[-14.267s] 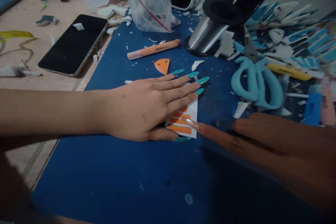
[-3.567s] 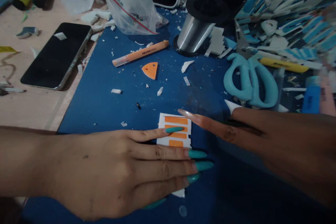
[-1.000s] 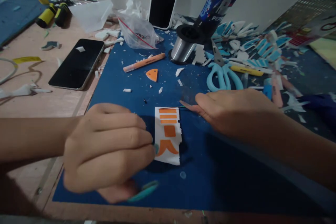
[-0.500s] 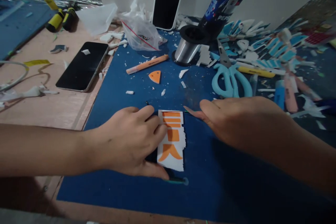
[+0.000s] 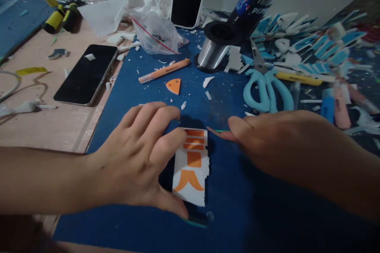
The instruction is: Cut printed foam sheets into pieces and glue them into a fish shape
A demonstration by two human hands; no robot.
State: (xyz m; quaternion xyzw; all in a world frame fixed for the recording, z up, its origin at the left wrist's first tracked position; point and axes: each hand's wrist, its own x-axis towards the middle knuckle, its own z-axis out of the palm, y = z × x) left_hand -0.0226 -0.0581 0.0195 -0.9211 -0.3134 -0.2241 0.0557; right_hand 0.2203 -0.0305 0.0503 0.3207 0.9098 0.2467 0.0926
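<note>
On my feed, the white paper (image 5: 192,169) with orange shapes lies on the blue mat (image 5: 184,239), toward the near edge of the worktop (image 5: 32,134). I have the left hand's (image 5: 139,158) grip apart, thumb well away from bent fingers, at the paper's left side. The right hand (image 5: 276,142) extends to its far right corner; I cannot tell whether that grip clamps anything. Scissors (image 5: 263,89) lie just beyond.

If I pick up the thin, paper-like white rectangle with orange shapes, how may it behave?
The white rectangle is probably light, because it looks thin. It may tear along its ragged right edge. Being flat, it seems unlikely to roll.
</note>
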